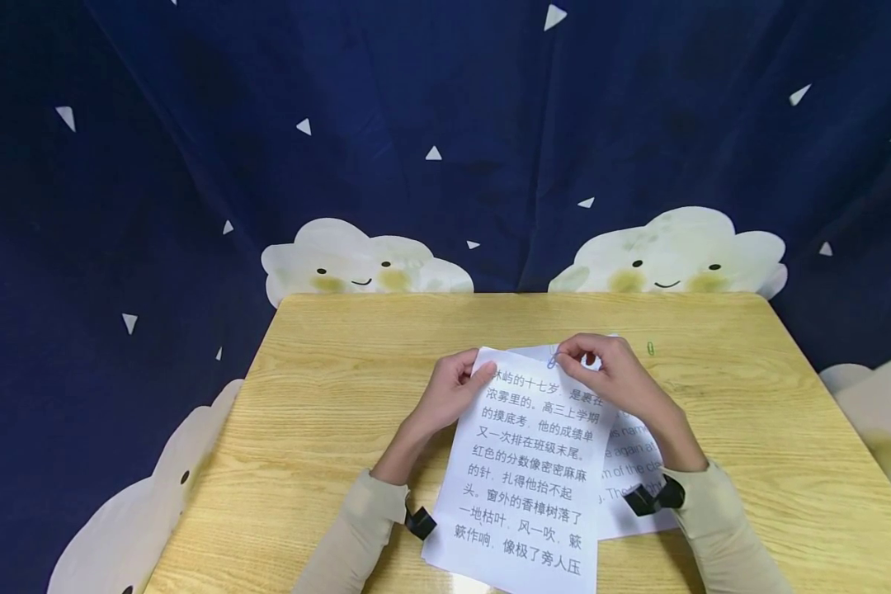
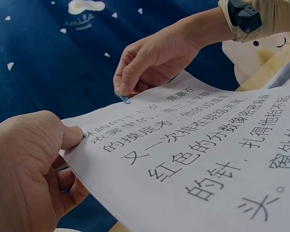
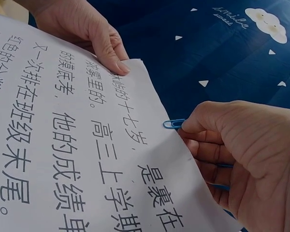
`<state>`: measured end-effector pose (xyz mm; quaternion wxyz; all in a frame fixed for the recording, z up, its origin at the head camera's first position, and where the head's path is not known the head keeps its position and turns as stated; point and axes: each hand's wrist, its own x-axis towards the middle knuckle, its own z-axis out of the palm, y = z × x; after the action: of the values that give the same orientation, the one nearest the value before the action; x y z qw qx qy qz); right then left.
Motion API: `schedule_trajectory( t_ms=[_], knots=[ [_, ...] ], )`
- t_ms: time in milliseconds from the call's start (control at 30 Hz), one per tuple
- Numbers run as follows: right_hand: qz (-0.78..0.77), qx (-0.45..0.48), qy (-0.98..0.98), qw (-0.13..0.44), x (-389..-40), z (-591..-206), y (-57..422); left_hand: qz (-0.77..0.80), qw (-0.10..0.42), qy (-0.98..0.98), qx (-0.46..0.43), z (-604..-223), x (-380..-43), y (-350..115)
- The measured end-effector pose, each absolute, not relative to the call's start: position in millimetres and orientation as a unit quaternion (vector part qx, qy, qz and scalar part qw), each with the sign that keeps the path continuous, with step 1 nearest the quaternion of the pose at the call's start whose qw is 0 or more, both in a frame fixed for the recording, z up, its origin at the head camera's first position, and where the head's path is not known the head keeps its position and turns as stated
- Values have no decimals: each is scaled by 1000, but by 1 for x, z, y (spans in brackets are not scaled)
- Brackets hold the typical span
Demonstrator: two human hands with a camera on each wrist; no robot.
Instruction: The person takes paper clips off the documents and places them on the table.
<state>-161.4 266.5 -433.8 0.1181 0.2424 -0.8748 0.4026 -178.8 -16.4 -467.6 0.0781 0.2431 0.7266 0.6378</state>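
Note:
My left hand grips the upper left corner of a white sheet printed with large Chinese characters, thumb on top and fingers beneath. The sheet is lifted and tilted toward me. At its top edge my right hand pinches a blue paper clip between thumb and forefinger. The clip's rounded end overlaps the top margin of the paper in the right wrist view. Another sheet, with English print, lies under the right side of the Chinese one, partly hidden by it and by my right wrist.
A green paper clip lies on the wooden table, right of my right hand. Behind the table hangs a dark blue curtain with white triangles and smiling clouds. Each wrist wears a black strapped camera.

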Motion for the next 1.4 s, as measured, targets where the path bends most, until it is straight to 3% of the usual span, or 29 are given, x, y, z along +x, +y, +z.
schedule_trajectory(
  t_ms=[1400],
  knots=[
    [411, 164, -877, 186, -159, -422, 303, 645, 62, 724, 235, -471, -187, -28]
  ],
)
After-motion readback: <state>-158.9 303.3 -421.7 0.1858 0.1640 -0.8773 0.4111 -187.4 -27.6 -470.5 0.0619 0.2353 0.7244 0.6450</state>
